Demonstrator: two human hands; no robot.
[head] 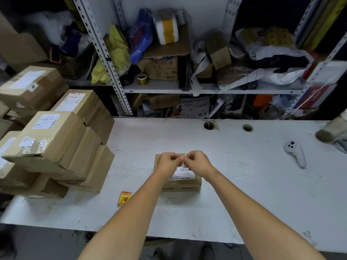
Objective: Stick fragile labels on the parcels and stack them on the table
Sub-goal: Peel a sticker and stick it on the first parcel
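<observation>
A flat brown parcel [185, 182] with a white shipping label lies in the middle of the white table [244, 184]. Above its far half, my left hand [168, 161] and my right hand [197, 162] meet, fingertips pinching a small red and yellow fragile label [184, 156] between them. Most of the label is hidden by my fingers. A small stack of red and yellow fragile labels [124, 198] lies on the table to the left of my left forearm.
Several brown parcels [56, 139] are piled at the table's left end. A white handheld controller [294, 152] lies at the right. Two cable holes [209, 125] sit near the back edge. Cluttered metal shelves [169, 87] stand behind the table.
</observation>
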